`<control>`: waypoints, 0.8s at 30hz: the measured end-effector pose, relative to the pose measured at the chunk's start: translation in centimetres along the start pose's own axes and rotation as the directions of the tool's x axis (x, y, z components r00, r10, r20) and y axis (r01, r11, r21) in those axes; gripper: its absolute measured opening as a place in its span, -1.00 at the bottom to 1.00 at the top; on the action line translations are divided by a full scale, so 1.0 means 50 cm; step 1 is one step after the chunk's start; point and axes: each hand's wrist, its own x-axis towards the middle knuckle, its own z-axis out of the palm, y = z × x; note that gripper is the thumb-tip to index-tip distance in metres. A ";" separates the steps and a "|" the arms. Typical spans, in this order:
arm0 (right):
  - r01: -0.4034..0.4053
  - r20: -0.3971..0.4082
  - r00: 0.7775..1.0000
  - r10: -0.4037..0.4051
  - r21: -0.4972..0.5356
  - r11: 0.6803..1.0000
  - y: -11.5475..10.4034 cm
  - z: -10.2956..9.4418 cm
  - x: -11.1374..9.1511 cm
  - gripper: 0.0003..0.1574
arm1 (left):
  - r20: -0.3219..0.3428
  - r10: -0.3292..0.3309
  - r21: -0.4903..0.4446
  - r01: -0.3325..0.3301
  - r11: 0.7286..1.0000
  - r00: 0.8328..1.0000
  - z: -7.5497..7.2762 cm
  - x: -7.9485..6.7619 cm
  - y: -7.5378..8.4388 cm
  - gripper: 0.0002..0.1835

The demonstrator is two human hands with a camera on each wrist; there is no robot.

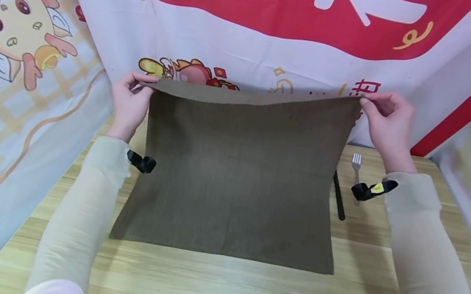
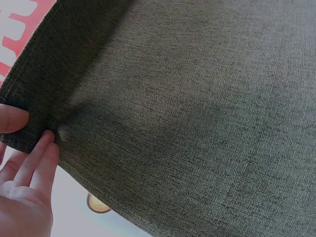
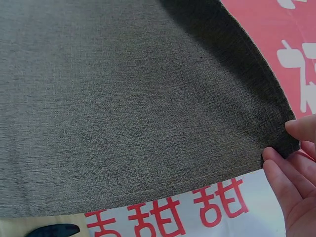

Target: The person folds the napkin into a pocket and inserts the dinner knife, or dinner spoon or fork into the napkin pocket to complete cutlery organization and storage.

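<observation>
Head view: left hand [image 1: 128,105] and right hand [image 1: 389,125] each pinch an upper corner of the cloth [image 1: 239,183], its sagging upper edge raised over the tabletop [image 1: 217,293]; judged light, soft, neither slippery nor fragile, so wide-set corner holds suit it.

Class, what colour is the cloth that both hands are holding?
The cloth is dark grey-brown, seen best in the head view.
</observation>
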 end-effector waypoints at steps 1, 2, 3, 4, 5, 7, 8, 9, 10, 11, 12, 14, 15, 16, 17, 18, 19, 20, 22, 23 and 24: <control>0.000 -0.005 1.000 0.000 0.008 1.000 -0.004 -0.001 0.000 -0.60 | -0.005 0.003 -0.012 -0.004 1.000 1.000 -0.001 0.003 0.004 -0.90; 0.005 -0.011 1.000 -0.005 0.011 1.000 -0.006 -0.002 -0.001 -0.59 | -0.007 0.013 -0.015 -0.013 1.000 1.000 -0.002 0.004 0.008 -0.90; 0.013 -0.015 1.000 -0.013 0.013 1.000 -0.008 -0.003 -0.002 -0.60 | -0.008 0.014 -0.018 -0.014 1.000 1.000 -0.003 0.004 0.012 -0.91; 0.021 -0.017 1.000 -0.021 0.016 1.000 -0.009 -0.004 -0.003 -0.60 | -0.007 0.017 -0.020 -0.017 1.000 1.000 -0.004 0.003 0.015 -0.91; 0.026 -0.018 0.999 -0.026 0.019 0.999 -0.009 -0.005 -0.004 -0.60 | -0.005 0.017 -0.020 -0.017 1.000 1.000 -0.005 0.001 0.018 -0.91; 0.038 -0.016 0.999 -0.037 0.020 0.999 -0.008 -0.007 -0.008 -0.60 | 0.007 0.016 -0.019 -0.016 1.000 1.000 -0.008 -0.005 0.020 -0.90; 0.044 -0.012 0.999 -0.044 0.014 0.999 -0.006 -0.008 -0.010 -0.60 | 0.013 0.019 -0.016 -0.019 1.000 1.000 -0.010 -0.009 0.018 -0.90; 0.049 -0.004 0.999 -0.049 0.006 0.999 -0.003 -0.009 -0.013 -0.60 | 0.021 0.016 -0.014 -0.015 1.000 1.000 -0.012 -0.014 0.015 -0.90; 0.056 0.006 0.998 -0.056 -0.007 0.998 0.000 -0.009 -0.017 -0.60 | 0.028 0.017 -0.010 -0.016 1.000 0.999 -0.015 -0.019 0.011 -0.90; 0.059 0.020 0.998 -0.059 -0.019 0.998 0.003 -0.010 -0.021 -0.60 | 0.034 0.013 -0.004 -0.013 1.000 0.999 -0.018 -0.025 0.007 -0.90; 0.060 0.036 0.998 -0.059 -0.032 0.998 0.006 -0.011 -0.025 -0.60 | 0.040 0.010 -0.004 -0.009 1.000 0.999 -0.022 -0.030 0.001 -0.90; 0.061 0.069 0.996 -0.057 -0.060 0.996 0.014 -0.014 -0.035 -0.60 | 0.047 -0.003 -0.009 0.004 1.000 0.999 -0.030 -0.040 -0.010 -0.90; 0.065 0.083 0.995 -0.059 -0.073 0.995 0.017 -0.015 -0.041 -0.59 | 0.049 -0.010 -0.013 0.011 1.000 0.999 -0.034 -0.046 -0.014 -0.89; 0.069 0.096 0.993 -0.061 -0.082 0.994 0.021 -0.016 -0.046 -0.58 | 0.052 -0.015 -0.027 0.016 0.999 0.999 -0.038 -0.052 -0.019 -0.90; 0.070 0.108 0.992 -0.061 -0.089 0.994 0.025 -0.018 -0.051 -0.58 | 0.054 -0.020 -0.036 0.022 0.999 0.998 -0.042 -0.057 -0.022 -0.90; 0.073 0.117 0.991 -0.062 -0.094 0.993 0.029 -0.020 -0.056 -0.58 | 0.057 -0.026 -0.042 0.028 0.999 0.998 -0.047 -0.063 -0.025 -0.91; 0.079 0.125 0.990 -0.067 -0.099 0.992 0.033 -0.022 -0.061 -0.57 | 0.060 -0.028 -0.040 0.030 0.999 0.998 -0.050 -0.069 -0.027 -0.92; 0.092 0.130 0.988 -0.078 -0.101 0.991 0.037 -0.023 -0.066 -0.58 | 0.065 -0.029 -0.047 0.032 0.998 0.997 -0.053 -0.075 -0.029 -0.92; 0.109 0.141 0.986 -0.093 -0.111 0.988 0.044 -0.027 -0.075 -0.59 | 0.077 -0.035 -0.046 0.038 0.998 0.996 -0.059 -0.087 -0.030 -0.94; 0.110 0.150 0.984 -0.091 -0.120 0.987 0.048 -0.028 -0.079 -0.60 | 0.083 -0.039 -0.044 0.042 0.998 0.996 -0.062 -0.093 -0.032 -0.94; 0.112 0.160 0.983 -0.091 -0.130 0.985 0.051 -0.030 -0.085 -0.60 | 0.087 -0.045 -0.041 0.048 0.998 0.995 -0.065 -0.099 -0.033 -0.94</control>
